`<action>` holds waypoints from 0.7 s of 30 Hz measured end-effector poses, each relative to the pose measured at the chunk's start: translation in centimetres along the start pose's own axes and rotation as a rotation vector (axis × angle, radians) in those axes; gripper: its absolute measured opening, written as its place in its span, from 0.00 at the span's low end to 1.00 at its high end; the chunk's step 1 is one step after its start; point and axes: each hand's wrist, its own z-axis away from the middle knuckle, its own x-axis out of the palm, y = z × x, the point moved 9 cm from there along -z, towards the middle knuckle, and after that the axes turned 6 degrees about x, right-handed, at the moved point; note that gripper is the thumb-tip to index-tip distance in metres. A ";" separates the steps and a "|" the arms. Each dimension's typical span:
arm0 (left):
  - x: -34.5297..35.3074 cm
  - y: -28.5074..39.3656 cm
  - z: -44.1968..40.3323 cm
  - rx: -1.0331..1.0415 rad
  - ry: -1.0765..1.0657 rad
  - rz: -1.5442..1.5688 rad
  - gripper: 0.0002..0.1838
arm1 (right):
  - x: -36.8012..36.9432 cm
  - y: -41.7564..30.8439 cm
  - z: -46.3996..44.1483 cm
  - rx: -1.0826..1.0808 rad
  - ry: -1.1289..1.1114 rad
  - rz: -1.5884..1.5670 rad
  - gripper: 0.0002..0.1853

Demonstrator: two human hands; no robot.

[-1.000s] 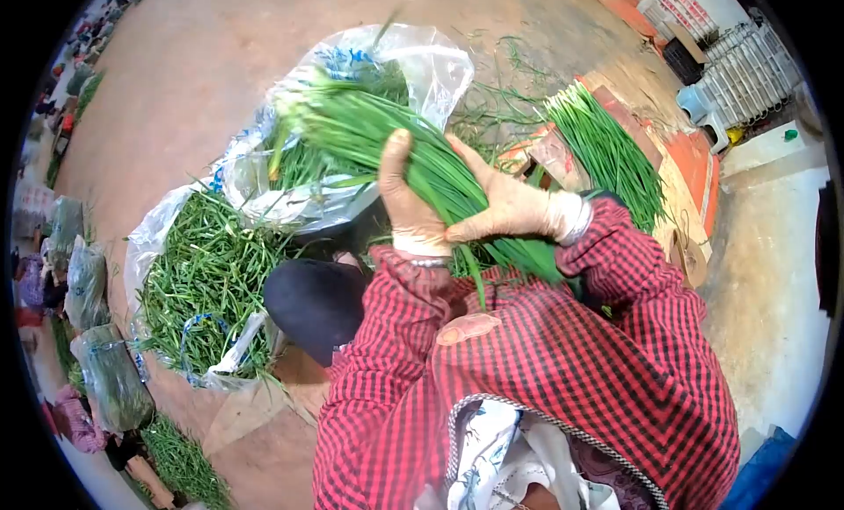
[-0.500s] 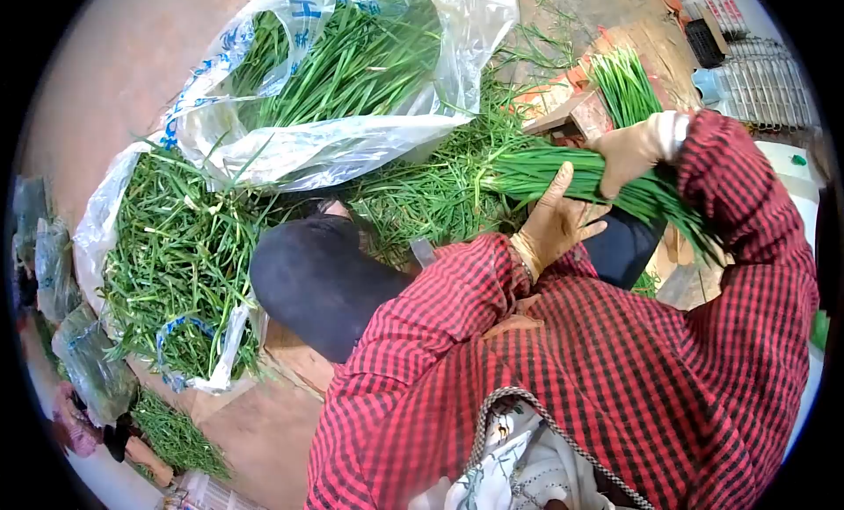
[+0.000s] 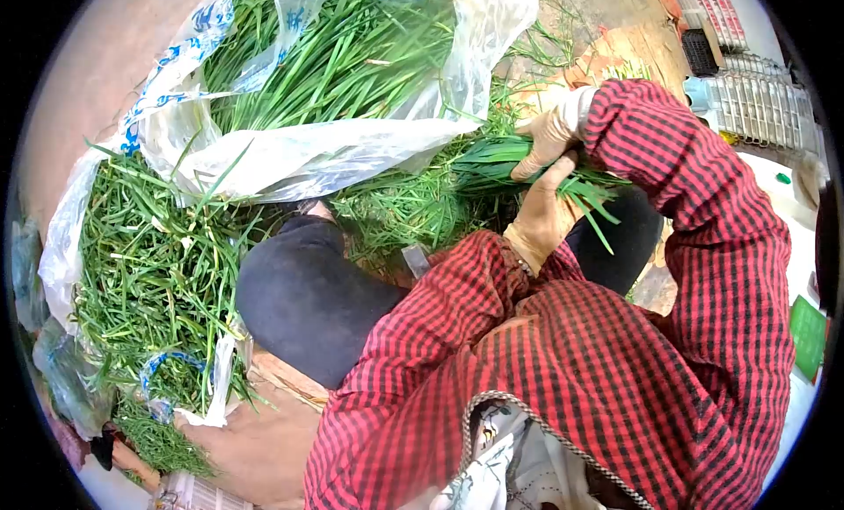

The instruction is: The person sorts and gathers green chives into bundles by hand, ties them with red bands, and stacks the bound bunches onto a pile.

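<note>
A bundle of long green stalks [image 3: 492, 165] lies across in front of me at the right of centre, its leafy ends spreading to the right. My right hand [image 3: 552, 136], gloved, is wrapped round it from above. Below and against it is my left hand [image 3: 541, 215], also gloved, with its thumb pressed up by the right hand; its other fingers are mostly hidden behind the stalks. Loose greens [image 3: 396, 211] lie on the floor beneath and to the left of the bundle.
An open plastic bag [image 3: 325, 154] of long green stalks stands at the upper left. Another bag [image 3: 61, 255] holds a heap of tangled greens [image 3: 158, 264]. My bent knee [image 3: 308, 281] is beside them. White racks [image 3: 760, 105] and a dark crate [image 3: 700, 51] stand at the upper right.
The bundle, first raised over the bag, has come down to the right and then slightly left. My right hand has moved left, close to my left hand. The view has shifted.
</note>
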 end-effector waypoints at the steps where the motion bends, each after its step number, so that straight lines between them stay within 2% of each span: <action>1: -0.7 -0.9 -0.2 -0.051 0.010 0.039 0.21 | -0.1 0.7 0.9 0.018 0.017 -0.040 0.40; 2: -1.4 -1.9 -0.5 -0.104 0.018 0.076 0.21 | -0.8 1.6 1.9 0.031 0.055 -0.078 0.39; 4: -1.8 -2.2 0.2 -0.115 0.054 -0.177 0.20 | -1.0 2.9 3.0 0.054 0.125 -0.090 0.37; 6: -1.9 -3.5 1.2 -0.232 0.063 -0.380 0.20 | 0.0 2.5 2.9 0.027 0.208 -0.004 0.35; 8: -0.3 -4.9 2.5 -0.360 -0.036 -0.537 0.19 | 2.0 1.2 2.5 -0.039 0.315 0.109 0.33; 9: 1.0 -4.4 3.1 -0.363 -0.036 -0.655 0.18 | 2.0 1.7 2.9 -0.020 0.368 0.103 0.33; 12: 0.9 -3.7 3.1 -0.333 -0.036 -0.682 0.19 | -0.2 8.0 4.5 0.201 0.516 -0.091 0.31; 13: 0.5 -2.8 3.3 -0.293 -0.035 -0.648 0.19 | 0.2 7.3 5.1 0.169 0.515 -0.047 0.31; 14: -0.1 -1.9 3.4 -0.271 -0.041 -0.670 0.19 | 1.0 5.3 5.1 0.082 0.520 0.139 0.29; 16: -2.7 -1.8 3.8 -0.400 -0.045 -0.745 0.20 | 3.9 0.8 7.6 -0.126 0.415 0.143 0.23; 17: -3.6 -2.2 4.0 -0.439 -0.125 -0.682 0.20 | 2.1 1.0 11.0 -0.029 0.409 -0.116 0.21; 18: -3.8 -1.9 4.9 -0.456 -0.004 -0.756 0.21 | 0.3 2.3 13.9 0.074 0.409 -0.368 0.20; 19: -4.4 -2.2 5.1 -0.505 0.005 -0.780 0.21 | -1.9 5.2 15.5 0.257 0.639 -0.483 0.21; 20: -4.9 -2.4 5.2 -0.547 0.025 -0.799 0.21 | -3.3 8.0 13.1 0.289 0.727 -0.196 0.22; 21: -4.4 -2.1 5.4 -0.542 -0.009 -0.762 0.22 | -1.9 5.6 11.2 -0.130 0.706 -0.138 0.21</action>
